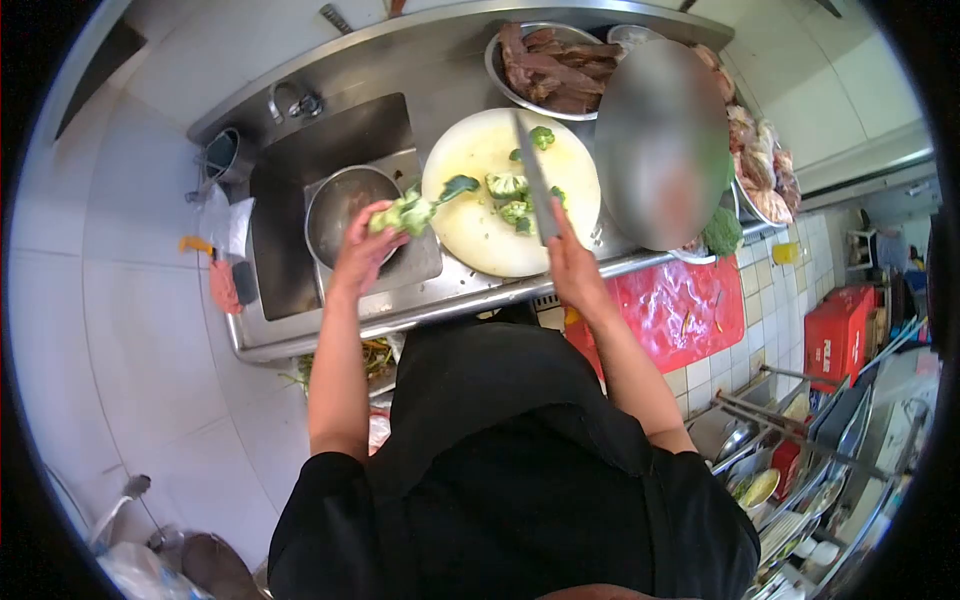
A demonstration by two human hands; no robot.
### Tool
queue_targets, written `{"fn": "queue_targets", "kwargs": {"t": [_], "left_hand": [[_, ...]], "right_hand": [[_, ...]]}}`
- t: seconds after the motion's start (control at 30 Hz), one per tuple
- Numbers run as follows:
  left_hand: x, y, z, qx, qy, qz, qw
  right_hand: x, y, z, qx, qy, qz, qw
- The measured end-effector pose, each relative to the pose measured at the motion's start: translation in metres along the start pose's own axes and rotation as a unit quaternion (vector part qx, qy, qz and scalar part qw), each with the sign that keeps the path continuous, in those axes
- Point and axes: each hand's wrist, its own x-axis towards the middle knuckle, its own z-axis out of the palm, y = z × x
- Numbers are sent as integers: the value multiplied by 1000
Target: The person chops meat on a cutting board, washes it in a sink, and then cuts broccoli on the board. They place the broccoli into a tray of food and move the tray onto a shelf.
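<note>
My left hand (362, 252) is closed around a pale green broccoli stalk (412, 213) with a dark leaf, held between the sink and the board. My right hand (574, 262) grips a long-bladed knife (536, 182), its blade slanting up and away across the right part of a round white cutting board (465, 145). Cut broccoli florets (508, 187) lie on the board to the left of the blade, and a smaller floret (541, 137) sits near its far end. Below the stalk and to its left, a metal bowl (322, 205) stands in the sink.
A steel sink (280, 210) with a tap (290, 103) is on the left. Behind the board stands a metal bowl of dark meat strips (555, 70). Bagged meat (760, 165) and a broccoli head (722, 232) are at right, beside a blurred patch. A red crate (838, 335) stands farther right.
</note>
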Motion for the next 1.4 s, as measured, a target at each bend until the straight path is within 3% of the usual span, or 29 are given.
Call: {"fn": "queue_targets", "kwargs": {"t": [0.1, 0.13, 0.17, 0.2, 0.23, 0.27, 0.3, 0.37, 0.4, 0.43, 0.47, 0.6, 0.67, 0.7, 0.73, 0.77, 0.8, 0.83, 0.93, 1.0, 1.07, 1.1, 1.17, 1.2, 1.27, 1.4], "left_hand": [[-60, 31, -48, -39, -1, -9, 999], [-82, 45, -52, -27, 13, -5, 1000], [-105, 55, -64, -3, 32, -15, 999], [-129, 64, -79, 36, 38, -40, 998], [-156, 74, -93, 74, 53, -67, 994], [-182, 77, -106, 127, 95, -86, 984], [-209, 88, -116, 199, 112, -150, 962], [-256, 93, -133, 272, 187, -266, 906], [-276, 90, -139, 265, 204, -270, 903], [-293, 84, -147, 339, 235, -333, 848], [-308, 76, -154, 407, 258, -392, 783], [-346, 18, -188, 390, 356, -391, 754], [-353, -24, -214, 513, 381, -304, 707], [-355, -39, -216, 511, 378, -301, 711], [-354, -52, -216, 537, 400, -238, 704], [-345, -63, -214, 560, 413, -171, 698], [-341, -64, -222, 547, 387, -233, 705], [-325, -50, -200, 549, 407, -203, 701], [-269, -42, -195, 541, 434, -146, 705], [-218, -30, -171, 486, 416, -5, 769], [-140, 0, -80, 423, 342, 48, 838], [-103, -15, -69, 410, 274, 99, 864], [-39, -11, 14, 359, 139, 85, 919], [-9, -16, 42, 412, 82, 69, 905], [46, -33, 82, 457, -18, 111, 882], [123, -62, 114, 550, -114, 175, 809]], "right_hand": [[-9, 43, -16, 19, 49, -51, 997], [-17, 46, -24, 15, 40, -7, 999], [-23, 69, -24, 46, 57, 14, 997], [-31, 76, -28, -37, 89, -48, 994], [-37, 105, -29, -31, 62, -12, 997], [-44, 98, -24, 42, 98, -44, 993], [-54, 97, -30, 126, 52, 60, 989], [-60, 113, -27, 78, 54, 55, 994], [-66, 113, -26, 120, 33, 111, 986], [-69, 93, -29, 160, 16, 168, 973], [-69, 86, -30, 156, 5, 164, 974], [-61, 72, -41, 136, -25, 163, 977], [-52, 66, -47, 123, -36, 152, 980], [-46, 62, -48, 87, -31, 117, 989], [-40, 58, -49, 51, -22, 85, 995], [-37, 61, -52, 45, -3, 90, 995], [-33, 70, -53, 25, 4, 36, 999], [-29, 78, -56, 4, 13, -17, 1000], [-29, 90, -65, -39, 19, -24, 999], [-38, 67, -60, -21, 34, 13, 999], [-47, 51, -59, -16, 29, 39, 999], [-51, 67, -53, 9, 41, 39, 998], [-58, 90, -44, -39, 59, -9, 997], [-64, 83, -47, -38, 68, -5, 997], [-78, 56, -50, -22, 4, 100, 995], [-101, 53, -49, -27, 49, 54, 997]]}}
